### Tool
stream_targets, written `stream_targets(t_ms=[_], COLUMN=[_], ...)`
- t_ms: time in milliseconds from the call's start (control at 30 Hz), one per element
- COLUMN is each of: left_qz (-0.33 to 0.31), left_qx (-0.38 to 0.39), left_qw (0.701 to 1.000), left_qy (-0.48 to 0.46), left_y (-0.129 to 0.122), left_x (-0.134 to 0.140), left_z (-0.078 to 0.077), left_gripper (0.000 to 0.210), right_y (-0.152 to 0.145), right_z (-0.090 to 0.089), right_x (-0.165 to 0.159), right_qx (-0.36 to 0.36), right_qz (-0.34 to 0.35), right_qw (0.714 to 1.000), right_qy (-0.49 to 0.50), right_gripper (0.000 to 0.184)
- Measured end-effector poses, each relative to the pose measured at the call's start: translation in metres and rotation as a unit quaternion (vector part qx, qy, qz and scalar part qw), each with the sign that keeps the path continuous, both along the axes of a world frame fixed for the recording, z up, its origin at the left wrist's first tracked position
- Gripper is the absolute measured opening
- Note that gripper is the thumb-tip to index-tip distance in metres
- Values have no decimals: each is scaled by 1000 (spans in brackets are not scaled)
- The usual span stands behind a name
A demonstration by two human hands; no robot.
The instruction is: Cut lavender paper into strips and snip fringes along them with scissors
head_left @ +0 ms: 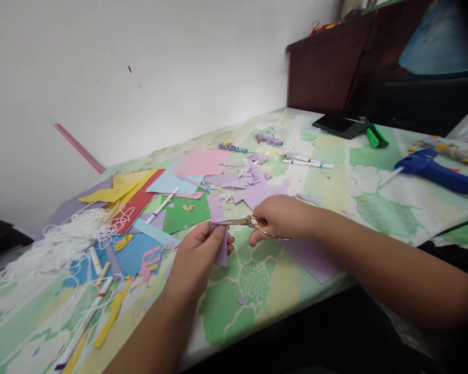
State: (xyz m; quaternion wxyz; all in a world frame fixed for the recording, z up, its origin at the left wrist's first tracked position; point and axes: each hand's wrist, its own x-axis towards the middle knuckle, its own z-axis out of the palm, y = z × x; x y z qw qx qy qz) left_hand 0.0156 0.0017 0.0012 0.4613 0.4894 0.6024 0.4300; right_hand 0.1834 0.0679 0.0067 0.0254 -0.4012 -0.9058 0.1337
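My left hand (pixel 203 249) pinches a strip of light purple paper (pixel 217 210) between thumb and fingers. In my right hand (pixel 281 215) is a pair of scissors (pixel 245 222) with gold-coloured handles. The blades point left and lie across the paper strip, just above my left thumb. Beyond both hands are fringed purple paper pieces (pixel 253 176) and small scraps. A larger sheet of purple paper (pixel 312 259) lies partly under my right forearm.
A tangle of white string (pixel 66 241) covers coloured paper at the left. White sticks (pixel 308 163) lie farther back. At the right are a blue glue gun (pixel 440 169), a green-handled cutter (pixel 375 136) and a black phone (pixel 340 126). A patterned cloth (pixel 234 311) covers the table.
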Motion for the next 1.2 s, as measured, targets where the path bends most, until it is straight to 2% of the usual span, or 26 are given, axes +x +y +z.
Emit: stream_targets(t_ms=[100, 267, 467, 733, 967, 1200], left_qz=[-8, 9, 24, 30, 43, 24], left_qx=[-15, 6, 11, -6, -22, -28], left_qw=[1000, 1000, 999, 999, 998, 999], left_qy=[-24, -19, 27, 42, 33, -10], left_y=[0, 1, 1, 1, 0, 1], left_x=[-1, -1, -1, 0, 3, 1], left_z=[0, 1, 0, -1, 2, 1], left_gripper=[19, 18, 20, 24, 25, 21], right_y=[0, 0, -2, -2, -1, 1], right_z=[0, -1, -3, -7, -7, -6], right_x=[1, 4, 1, 0, 0, 2], right_qx=[1, 7, 22, 44, 39, 36], right_qz=[-11, -3, 22, 30, 25, 9], right_qw=[1000, 1000, 999, 999, 999, 999], right_qy=[-9, -8, -16, -12, -12, -20], right_gripper=[56, 61, 61, 60, 57, 57])
